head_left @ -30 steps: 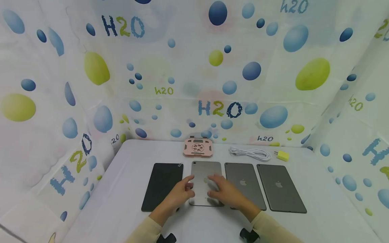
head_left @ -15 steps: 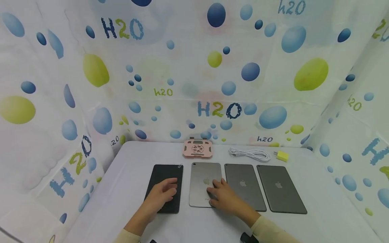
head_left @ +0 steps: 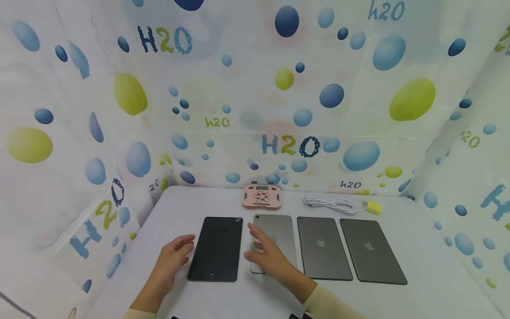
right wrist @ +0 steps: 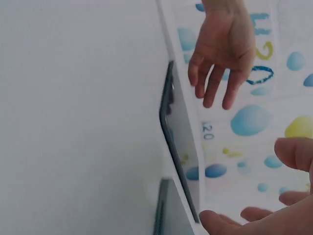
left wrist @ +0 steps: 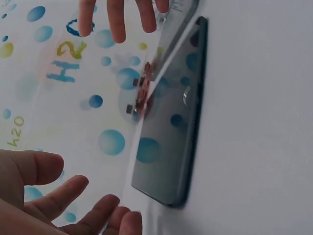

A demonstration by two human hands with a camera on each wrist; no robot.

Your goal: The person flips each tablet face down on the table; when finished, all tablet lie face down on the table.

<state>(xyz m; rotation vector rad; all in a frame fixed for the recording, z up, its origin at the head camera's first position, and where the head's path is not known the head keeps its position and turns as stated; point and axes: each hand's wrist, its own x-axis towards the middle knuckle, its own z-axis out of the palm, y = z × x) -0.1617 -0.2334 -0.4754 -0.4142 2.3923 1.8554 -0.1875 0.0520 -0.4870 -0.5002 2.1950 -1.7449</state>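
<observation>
A dark-screened tablet (head_left: 215,250) lies face up at the left of a row, its round home button toward me. My left hand (head_left: 169,261) hovers by its left edge, fingers loosely bent and holding nothing. Over the gap between that tablet and the silver tablet (head_left: 280,232) is my right hand (head_left: 272,257), fingers spread, covering part of the silver one. In the left wrist view the dark tablet (left wrist: 171,127) reflects the backdrop's dots, with the left hand (left wrist: 58,196) apart from it. The right wrist view has the right hand (right wrist: 274,210) near the tablet edge.
Two dark grey tablets, one in the middle (head_left: 323,254) and one at the right (head_left: 372,254), lie back up. Behind the row are a pink case with a wheel pattern (head_left: 261,196), a coiled white cable (head_left: 330,204) and a yellow plug adapter (head_left: 373,207).
From over the silver tablet, my left hand has moved left past the dark tablet. The right hand has shifted left toward the dark tablet. The tablets keep their places.
</observation>
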